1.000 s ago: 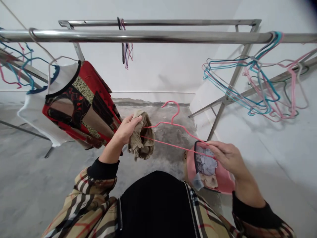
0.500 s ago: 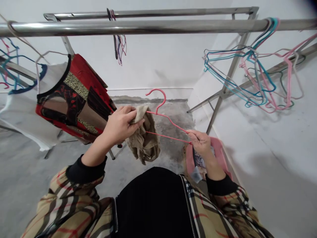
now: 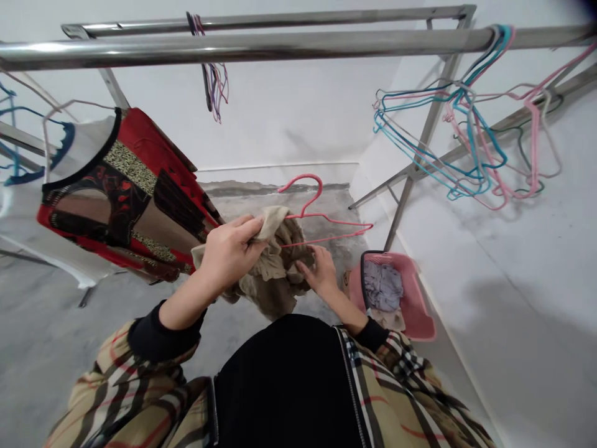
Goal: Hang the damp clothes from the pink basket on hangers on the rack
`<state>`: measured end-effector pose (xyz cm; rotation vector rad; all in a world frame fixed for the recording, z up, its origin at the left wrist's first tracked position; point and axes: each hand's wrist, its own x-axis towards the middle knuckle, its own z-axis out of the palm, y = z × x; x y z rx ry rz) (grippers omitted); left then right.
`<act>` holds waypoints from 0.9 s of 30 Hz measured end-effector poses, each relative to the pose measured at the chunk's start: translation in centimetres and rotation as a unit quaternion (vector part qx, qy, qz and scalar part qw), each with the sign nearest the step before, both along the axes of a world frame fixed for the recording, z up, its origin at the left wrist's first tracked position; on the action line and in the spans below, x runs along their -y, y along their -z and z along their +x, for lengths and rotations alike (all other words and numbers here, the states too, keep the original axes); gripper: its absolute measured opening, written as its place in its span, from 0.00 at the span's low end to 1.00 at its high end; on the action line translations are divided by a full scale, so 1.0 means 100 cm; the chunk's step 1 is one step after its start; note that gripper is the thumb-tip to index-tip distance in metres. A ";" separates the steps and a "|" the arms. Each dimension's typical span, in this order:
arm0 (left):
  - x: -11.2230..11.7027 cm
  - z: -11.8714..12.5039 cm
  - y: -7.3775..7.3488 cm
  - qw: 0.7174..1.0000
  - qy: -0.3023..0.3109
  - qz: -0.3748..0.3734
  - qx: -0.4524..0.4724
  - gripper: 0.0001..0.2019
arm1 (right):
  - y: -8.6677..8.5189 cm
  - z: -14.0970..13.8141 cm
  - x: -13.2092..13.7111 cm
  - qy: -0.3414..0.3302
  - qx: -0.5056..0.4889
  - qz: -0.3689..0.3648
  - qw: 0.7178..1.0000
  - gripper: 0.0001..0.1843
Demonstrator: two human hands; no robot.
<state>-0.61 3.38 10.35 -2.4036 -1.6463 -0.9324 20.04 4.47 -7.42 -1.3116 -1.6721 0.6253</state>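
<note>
My left hand grips a bunched khaki garment together with the left arm of a pink hanger, which the cloth covers. The hanger's hook points up, and its right arm sticks out bare to the right. My right hand is closed on the garment's right edge, just below the hanger's lower bar, thumb against the cloth. The garment hangs in folds, so its shape cannot be made out.
Overhead runs a metal rail. A red patterned top and a white garment hang at left. Blue and pink hangers cluster at right. Below them a pink basket holds clothes against the wall.
My right hand has let go of the hanger's right end and moved left onto the garment. The hanger's free arm has swung upward. My left hand keeps its hold.
</note>
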 end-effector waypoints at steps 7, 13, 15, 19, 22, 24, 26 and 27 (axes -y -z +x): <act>-0.007 -0.022 0.007 0.997 0.024 -0.034 0.063 0.13 | 0.002 0.035 -0.026 -0.025 -0.333 -0.210 0.919 0.13; -0.010 -0.043 0.023 0.994 0.028 -0.054 0.094 0.11 | -0.026 0.059 -0.026 0.034 -0.525 -0.232 0.818 0.12; -0.009 -0.045 0.028 0.995 0.021 -0.044 0.089 0.10 | -0.032 0.061 -0.028 0.049 -0.520 -0.209 0.827 0.10; -0.005 -0.049 0.037 0.999 -0.002 -0.036 0.023 0.11 | -0.043 0.065 -0.032 0.078 -0.516 -0.174 0.835 0.10; -0.003 -0.053 0.044 0.997 -0.047 -0.041 -0.049 0.12 | -0.056 0.070 -0.027 0.078 -0.502 -0.143 0.849 0.11; -0.003 -0.055 0.049 0.994 -0.083 -0.041 -0.064 0.12 | -0.069 0.076 -0.016 0.034 -0.458 -0.146 0.876 0.09; -0.004 -0.058 0.054 0.993 -0.102 -0.041 -0.035 0.13 | -0.082 0.086 -0.003 -0.092 -0.338 -0.194 0.916 0.09; -0.005 -0.060 0.055 0.994 -0.102 -0.042 -0.005 0.12 | -0.088 0.092 0.002 -0.169 -0.254 -0.220 0.927 0.10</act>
